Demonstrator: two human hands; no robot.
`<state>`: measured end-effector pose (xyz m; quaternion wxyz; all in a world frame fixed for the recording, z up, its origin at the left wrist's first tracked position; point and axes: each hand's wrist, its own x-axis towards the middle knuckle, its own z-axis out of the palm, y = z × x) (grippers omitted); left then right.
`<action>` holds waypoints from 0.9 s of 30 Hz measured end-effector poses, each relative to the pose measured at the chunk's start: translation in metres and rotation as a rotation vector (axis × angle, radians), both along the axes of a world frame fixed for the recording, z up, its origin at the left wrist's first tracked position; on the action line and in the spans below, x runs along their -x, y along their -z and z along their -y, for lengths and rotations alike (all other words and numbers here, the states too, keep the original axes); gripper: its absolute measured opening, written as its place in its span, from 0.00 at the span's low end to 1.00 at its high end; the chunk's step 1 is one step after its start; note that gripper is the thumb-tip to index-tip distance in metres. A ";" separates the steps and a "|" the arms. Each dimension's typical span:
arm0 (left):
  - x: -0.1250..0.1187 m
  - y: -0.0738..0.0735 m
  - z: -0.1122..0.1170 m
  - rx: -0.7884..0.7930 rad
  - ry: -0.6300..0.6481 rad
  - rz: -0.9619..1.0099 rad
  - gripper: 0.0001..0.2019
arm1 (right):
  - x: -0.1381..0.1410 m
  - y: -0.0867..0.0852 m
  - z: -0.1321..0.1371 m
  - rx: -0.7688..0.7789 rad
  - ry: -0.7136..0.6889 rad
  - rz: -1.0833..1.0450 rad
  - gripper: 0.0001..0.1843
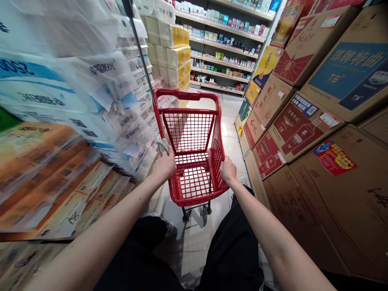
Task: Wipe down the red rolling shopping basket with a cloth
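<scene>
Cartons (298, 137) line the aisle (232, 135) at three o'clock; left hand (165, 163) clasps a cloth (162, 144) against the red cart (189, 201), right hand (228, 170) grips opposite; even pressure should keep it steady.

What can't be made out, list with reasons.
Head view:
Crumpled item: partly covered by left hand on the red cart.
Right shoe: mostly hidden by trouser leg and forearm.
Orange cartons: left-side print, blurred.
Shelf goods: labels, too small.
Blue-labelled carton: cut off by right edge.
</scene>
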<state>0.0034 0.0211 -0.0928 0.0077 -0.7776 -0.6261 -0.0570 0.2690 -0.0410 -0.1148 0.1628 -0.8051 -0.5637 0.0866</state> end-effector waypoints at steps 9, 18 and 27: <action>0.006 -0.005 -0.022 -0.032 0.021 0.012 0.33 | 0.004 -0.001 0.004 -0.002 0.022 -0.014 0.10; 0.009 0.008 0.030 -0.040 0.110 0.016 0.33 | -0.001 -0.001 0.007 0.011 0.033 -0.038 0.10; 0.009 0.020 0.092 -0.166 0.254 -0.010 0.30 | 0.001 -0.002 0.008 0.003 0.029 -0.069 0.11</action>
